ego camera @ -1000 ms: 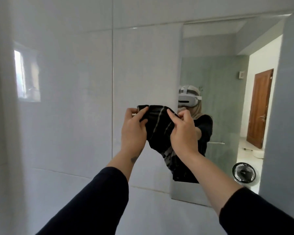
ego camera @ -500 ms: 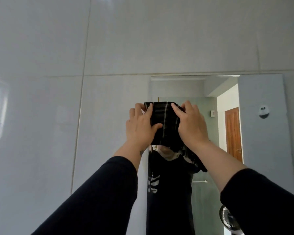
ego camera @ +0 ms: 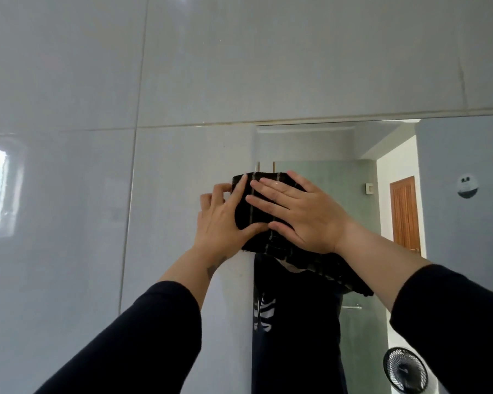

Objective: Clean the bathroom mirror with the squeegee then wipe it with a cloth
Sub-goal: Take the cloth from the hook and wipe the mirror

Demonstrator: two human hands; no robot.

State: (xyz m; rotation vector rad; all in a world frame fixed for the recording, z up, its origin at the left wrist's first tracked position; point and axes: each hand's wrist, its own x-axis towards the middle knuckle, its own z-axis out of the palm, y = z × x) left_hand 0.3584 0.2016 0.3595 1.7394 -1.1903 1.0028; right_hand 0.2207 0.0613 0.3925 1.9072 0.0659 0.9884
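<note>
A black cloth [ego camera: 251, 206] with thin pale stripes is pressed flat against the left edge of the bathroom mirror [ego camera: 444, 251], near its top corner. My left hand [ego camera: 222, 220] grips the cloth's left side, thumb under it and fingers over its edge. My right hand [ego camera: 299, 211] lies spread flat on the cloth's right half, fingers pointing left. A loose tail of cloth hangs down to the right under my right wrist. No squeegee is in view.
Glossy grey wall tiles [ego camera: 69, 223] fill the left and top. The mirror reflects a person in dark clothes, a wooden door [ego camera: 404, 211], a small black fan [ego camera: 404, 371] and a round sticker [ego camera: 466, 186].
Both hands have lifted the cloth from in front of the wall up onto the mirror's top-left corner. My right hand went from pinching the cloth to lying flat on it.
</note>
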